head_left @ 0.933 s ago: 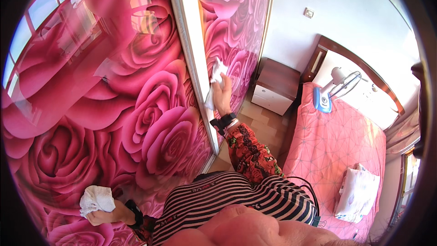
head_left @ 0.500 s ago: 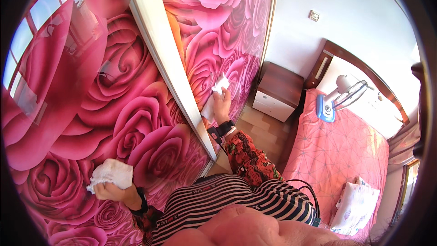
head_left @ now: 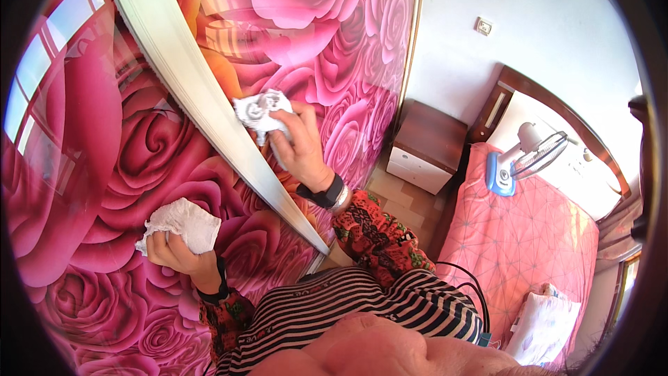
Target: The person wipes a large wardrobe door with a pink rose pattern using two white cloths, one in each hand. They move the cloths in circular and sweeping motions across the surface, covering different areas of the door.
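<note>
My left hand (head_left: 171,255) is closed round a crumpled white cloth (head_left: 191,225), over the glossy rose-printed wardrobe door (head_left: 149,143) on the left. Higher up and further right, my right hand (head_left: 304,146) grips a white cloth with grey print (head_left: 263,110). That cloth lies against the second rose-printed panel (head_left: 348,63), beside the white upright frame strip (head_left: 202,97) between the panels. Whether the left cloth touches the door, I cannot tell.
A brown and white bedside cabinet (head_left: 426,146) stands beyond my right arm. The bed with a pink cover (head_left: 518,251) is to the right, carrying a blue and grey fan (head_left: 502,174) and a pillow (head_left: 546,324). A switch (head_left: 483,26) is on the wall.
My right hand has moved left and up with its cloth, closer to the white strip. My left hand with its cloth has risen slightly. The white strip now sits further left.
</note>
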Demonstrator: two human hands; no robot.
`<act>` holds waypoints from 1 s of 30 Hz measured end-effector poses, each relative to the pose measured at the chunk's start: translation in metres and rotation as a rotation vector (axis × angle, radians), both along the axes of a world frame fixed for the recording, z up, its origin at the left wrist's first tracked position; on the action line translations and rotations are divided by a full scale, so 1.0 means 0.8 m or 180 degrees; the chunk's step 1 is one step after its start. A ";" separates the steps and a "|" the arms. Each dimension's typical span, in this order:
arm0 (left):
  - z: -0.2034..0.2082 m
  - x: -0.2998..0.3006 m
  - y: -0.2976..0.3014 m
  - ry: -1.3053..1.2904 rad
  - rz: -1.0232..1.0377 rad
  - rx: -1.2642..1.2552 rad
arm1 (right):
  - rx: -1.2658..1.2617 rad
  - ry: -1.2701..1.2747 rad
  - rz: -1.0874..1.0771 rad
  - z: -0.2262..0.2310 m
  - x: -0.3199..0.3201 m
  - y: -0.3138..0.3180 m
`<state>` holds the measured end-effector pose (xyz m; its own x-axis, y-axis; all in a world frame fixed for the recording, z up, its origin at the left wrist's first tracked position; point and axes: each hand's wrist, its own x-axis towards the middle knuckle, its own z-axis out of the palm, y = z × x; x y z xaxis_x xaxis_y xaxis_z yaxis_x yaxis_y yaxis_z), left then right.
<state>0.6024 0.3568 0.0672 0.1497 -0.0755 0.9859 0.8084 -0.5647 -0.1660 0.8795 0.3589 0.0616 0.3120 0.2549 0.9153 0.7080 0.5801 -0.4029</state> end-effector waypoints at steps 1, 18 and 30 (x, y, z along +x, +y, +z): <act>0.000 0.003 -0.002 0.0088 0.0107 -0.0152 | -0.0001 0.0097 -0.0048 -0.010 0.012 0.004; -0.014 0.002 0.005 0.0115 0.0546 -0.0217 | -0.0890 0.3945 0.0605 -0.226 0.131 0.035; -0.029 0.003 0.014 0.0050 0.0793 -0.0003 | -0.0076 0.0597 0.0005 -0.017 0.045 0.019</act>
<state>0.6047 0.3682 0.0440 0.1790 -0.0334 0.9833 0.9200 -0.3486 -0.1793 0.9152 0.3739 0.0478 0.4761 0.2766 0.8348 0.6182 0.5699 -0.5413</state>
